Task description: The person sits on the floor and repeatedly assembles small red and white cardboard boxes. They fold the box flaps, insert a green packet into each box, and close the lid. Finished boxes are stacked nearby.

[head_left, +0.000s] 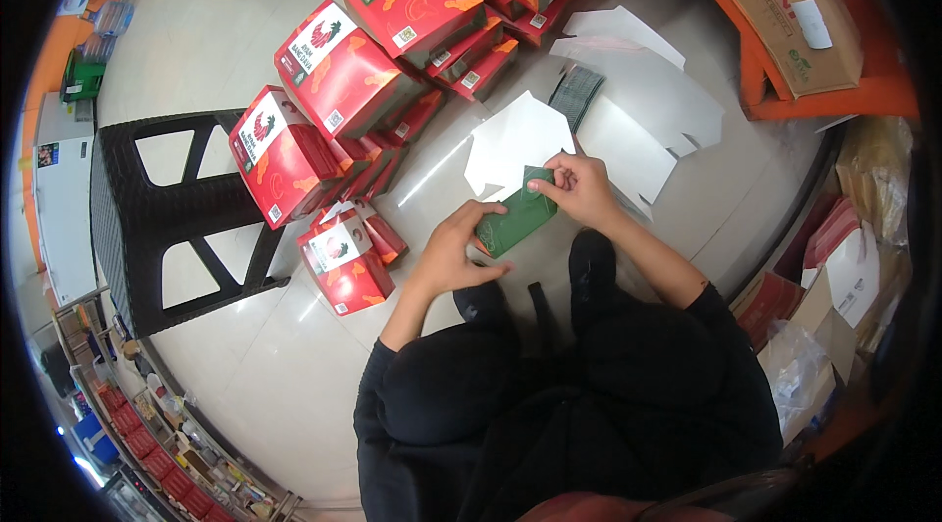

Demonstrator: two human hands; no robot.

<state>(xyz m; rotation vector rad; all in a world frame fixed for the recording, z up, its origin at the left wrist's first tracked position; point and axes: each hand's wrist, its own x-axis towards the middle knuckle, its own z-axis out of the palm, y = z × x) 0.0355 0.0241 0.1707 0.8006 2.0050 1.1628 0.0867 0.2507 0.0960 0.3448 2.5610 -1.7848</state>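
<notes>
Low over the tiled floor, in front of my knees, I hold a flat green printed card piece (520,221) tilted between both hands. My left hand (453,245) grips its left end, fingers over the edge and thumb pointing out below. At its upper right corner my right hand (579,190) pinches it between thumb and fingers. Beyond it lies a white unfolded carton blank (518,141), with more white blanks (628,144) to the right. A dark green stack of pieces (576,95) rests between them; its exact kind is hard to make out.
Red and white folded food boxes (343,66) are piled at the far left and centre. A black plastic stool (162,213) lies at left. A brown carton (785,17) sits on an orange stand (751,80) at far right. Plastic bags (795,370) and card lie at right.
</notes>
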